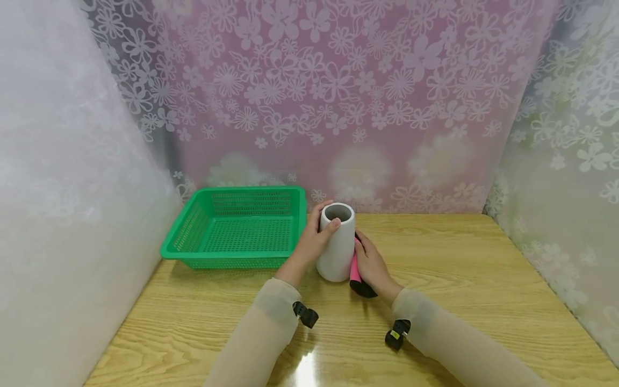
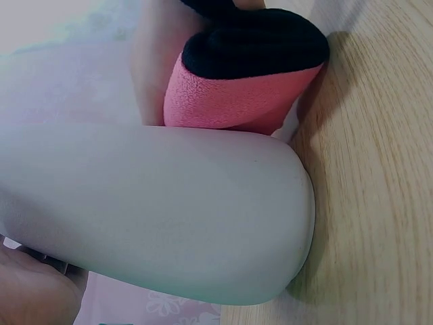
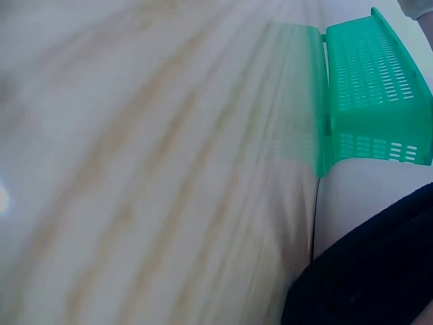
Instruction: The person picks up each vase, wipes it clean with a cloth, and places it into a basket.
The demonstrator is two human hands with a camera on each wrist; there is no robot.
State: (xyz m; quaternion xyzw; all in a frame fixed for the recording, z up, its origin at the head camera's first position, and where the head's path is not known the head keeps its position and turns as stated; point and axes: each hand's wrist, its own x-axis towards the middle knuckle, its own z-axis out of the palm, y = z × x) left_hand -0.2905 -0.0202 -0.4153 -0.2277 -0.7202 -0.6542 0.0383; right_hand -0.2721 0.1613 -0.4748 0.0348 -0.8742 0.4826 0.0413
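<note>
A person's left hand [image 1: 313, 241] is grasping a white vase [image 1: 337, 252] near its top; the thumb is lying over the front of the rim while the other fingers are wrapping the left side. The vase is standing upright on a wood-grain bench [image 1: 464, 258], its round mouth opening upward beside the left thumb and its base resting well below those fingers.

The right hand [image 1: 373, 263] is clasping a folded pink-and-black cloth [image 1: 355, 270], its fingers curling round the bundle. Between these fingers and the vase, the cloth is pressing against the vase's right side, its black edge drooping below the right hand. The left wrist view is showing pink fabric touching the white wall; whether the cloth is also touching the bench is hard to tell.

To the left of the left fingers, a green basket [image 1: 227, 255] with slotted sides is sitting on the bench. Beyond both hands' fingers, a pink curtain [image 1: 338, 107] with white flowers is hanging. Behind the fingers, beige sleeves [image 1: 256, 333] are covering the forearms, and a small black camera [image 1: 306, 314] is sitting at each wrist.
</note>
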